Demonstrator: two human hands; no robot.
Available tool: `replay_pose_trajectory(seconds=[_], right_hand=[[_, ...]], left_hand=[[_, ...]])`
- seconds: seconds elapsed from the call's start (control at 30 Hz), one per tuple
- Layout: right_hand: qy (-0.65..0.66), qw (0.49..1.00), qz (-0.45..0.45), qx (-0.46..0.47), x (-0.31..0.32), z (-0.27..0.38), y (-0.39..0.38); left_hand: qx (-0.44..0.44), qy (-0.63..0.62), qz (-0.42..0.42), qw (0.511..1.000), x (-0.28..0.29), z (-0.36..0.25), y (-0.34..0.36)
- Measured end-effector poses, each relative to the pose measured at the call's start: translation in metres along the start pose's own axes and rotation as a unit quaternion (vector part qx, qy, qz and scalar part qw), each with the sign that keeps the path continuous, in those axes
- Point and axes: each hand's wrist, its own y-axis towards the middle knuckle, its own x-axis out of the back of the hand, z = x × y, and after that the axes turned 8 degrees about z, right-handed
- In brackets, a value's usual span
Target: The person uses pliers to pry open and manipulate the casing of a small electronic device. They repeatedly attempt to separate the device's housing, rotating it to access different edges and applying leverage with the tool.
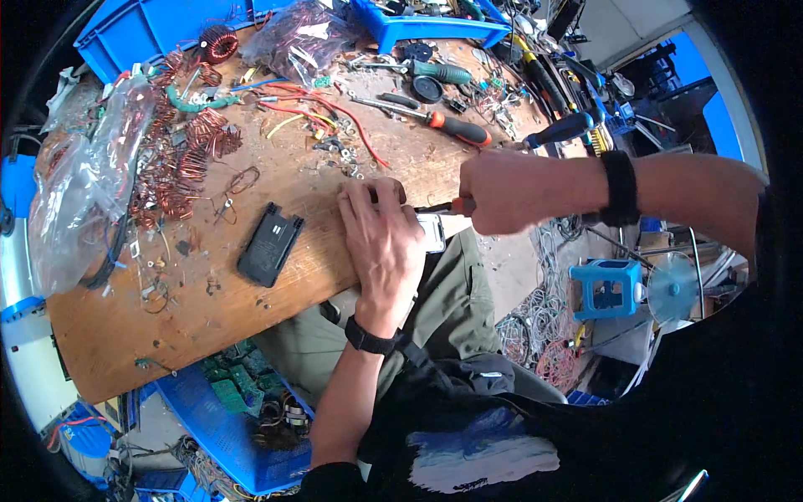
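Observation:
At the table's edge, my left hand (385,234) curls palm down over a device that it mostly hides. A white and silver end (432,233) of something sticks out beside its fingers. My right hand (510,192) is closed in a fist around a screwdriver (460,206) with an orange and black handle. Its dark shaft points left, toward my left fingertips; the tip is hidden. Left of my hands, a black plastic case part (269,244) lies flat on the wooden table (326,259).
Copper coils (188,159) and a clear plastic bag (92,184) cover the table's left. Red wires (343,109), another orange-handled screwdriver (458,128) and a green-handled one (441,72) lie farther back. A blue bin of circuit boards (226,443) stands below; a small blue fan (672,287) is at right.

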Motion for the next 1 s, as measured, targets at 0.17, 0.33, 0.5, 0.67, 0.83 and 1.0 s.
replay_pose_trajectory(seconds=[0.17,0.33,0.5,0.67,0.83,1.0], right_hand=[[-0.262,0.950,-0.083,0.151,0.021,0.007,-0.002],[-0.277,0.957,0.039,0.074,0.055,0.025,0.014],[-0.231,0.957,0.120,0.127,0.076,-0.008,0.065],[-0.223,0.943,0.146,0.198,0.076,-0.032,0.079],[-0.213,0.955,0.141,0.148,0.090,-0.020,0.088],[-0.207,0.961,0.117,0.138,0.078,-0.025,0.071]], left_hand=[[-0.045,0.017,-0.039,0.998,-0.006,0.009,-0.002],[-0.030,0.004,-0.007,1.000,0.002,0.007,0.003],[-0.026,0.022,-0.003,0.999,0.003,0.004,0.003],[-0.030,0.025,-0.002,0.999,0.000,-0.003,-0.003],[-0.025,0.047,-0.017,0.998,0.001,0.004,-0.002],[-0.024,0.051,-0.026,0.998,-0.004,0.002,-0.004]])
